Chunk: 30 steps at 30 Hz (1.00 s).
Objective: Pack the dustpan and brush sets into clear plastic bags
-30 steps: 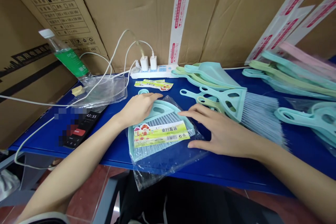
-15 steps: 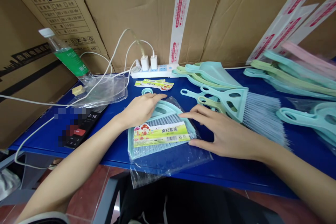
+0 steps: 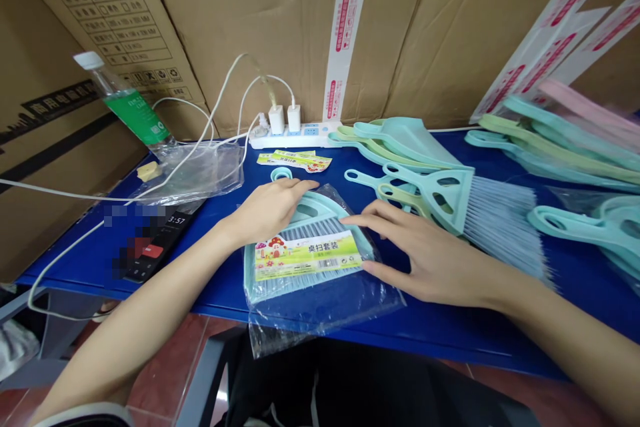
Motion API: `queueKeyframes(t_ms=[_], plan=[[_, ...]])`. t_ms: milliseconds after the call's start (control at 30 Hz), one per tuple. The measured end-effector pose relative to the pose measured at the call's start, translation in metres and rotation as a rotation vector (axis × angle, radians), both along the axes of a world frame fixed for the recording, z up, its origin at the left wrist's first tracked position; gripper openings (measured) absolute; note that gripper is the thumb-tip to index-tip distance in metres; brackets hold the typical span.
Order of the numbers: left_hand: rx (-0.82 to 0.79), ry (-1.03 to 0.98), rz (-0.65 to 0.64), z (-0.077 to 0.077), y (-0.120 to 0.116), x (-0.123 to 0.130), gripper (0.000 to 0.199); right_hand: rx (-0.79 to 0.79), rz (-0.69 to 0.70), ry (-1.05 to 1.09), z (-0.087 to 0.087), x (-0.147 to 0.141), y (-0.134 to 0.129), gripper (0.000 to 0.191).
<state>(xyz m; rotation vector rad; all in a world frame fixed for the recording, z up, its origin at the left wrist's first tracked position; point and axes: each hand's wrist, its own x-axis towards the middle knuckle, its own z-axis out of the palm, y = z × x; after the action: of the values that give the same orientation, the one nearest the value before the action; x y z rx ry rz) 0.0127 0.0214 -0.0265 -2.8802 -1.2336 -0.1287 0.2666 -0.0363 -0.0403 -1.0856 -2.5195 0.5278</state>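
Observation:
In front of me on the blue table lies a light-teal dustpan and brush set in a clear plastic bag. A yellow-green label with mushroom pictures lies across the bristles. Across the handle rests my left hand, its fingers stretched out to the right; the handle's ring end shows beyond it and the fingers' undersides are hidden. At the dustpan's right edge is my right hand, fingers apart, with fingertips touching the rim or bag and nothing gripped.
Behind my right hand lie more dustpans and a loose brush; others are piled at far right. Two loose labels sit before a power strip. Leftward are a bottle, empty bags, white cables and a phone. Cardboard boxes stand behind.
Both hands and the bagged dustpan set stay practically where they were. The phone's display has gone from 3:56 to 3:57.

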Motion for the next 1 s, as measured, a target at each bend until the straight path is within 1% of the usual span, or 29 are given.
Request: queueKeyframes(t_ms=[167,367,467,600,767,833,900,1000], plan=[[0.026,-0.021,-0.030,-0.001,0.000,0.000,0.047,0.078,0.002,0.021,-0.004,-0.004,-0.004,0.042],[0.026,0.006,-0.014,0.000,-0.001,0.002,0.044,0.223,-0.045,0.069,-0.025,-0.008,-0.005,0.041],[0.032,0.008,-0.024,0.000,-0.002,0.001,0.044,0.213,-0.063,0.068,-0.030,-0.008,-0.004,0.042],[0.042,0.004,-0.034,-0.001,-0.002,0.001,0.044,0.155,-0.061,0.065,-0.029,-0.007,-0.004,0.041],[0.003,0.029,-0.003,0.002,-0.003,0.002,0.044,0.145,-0.051,0.086,-0.027,-0.006,-0.004,0.040],[-0.008,0.030,0.004,0.003,-0.003,0.003,0.044,0.125,-0.044,0.081,-0.023,-0.006,-0.005,0.038],[-0.006,0.025,-0.003,0.003,-0.003,0.002,0.046,0.071,-0.035,0.063,-0.016,-0.006,-0.006,0.040],[0.006,0.012,-0.020,0.002,-0.003,0.001,0.047,-0.045,-0.070,0.070,-0.005,-0.006,-0.006,0.051]])
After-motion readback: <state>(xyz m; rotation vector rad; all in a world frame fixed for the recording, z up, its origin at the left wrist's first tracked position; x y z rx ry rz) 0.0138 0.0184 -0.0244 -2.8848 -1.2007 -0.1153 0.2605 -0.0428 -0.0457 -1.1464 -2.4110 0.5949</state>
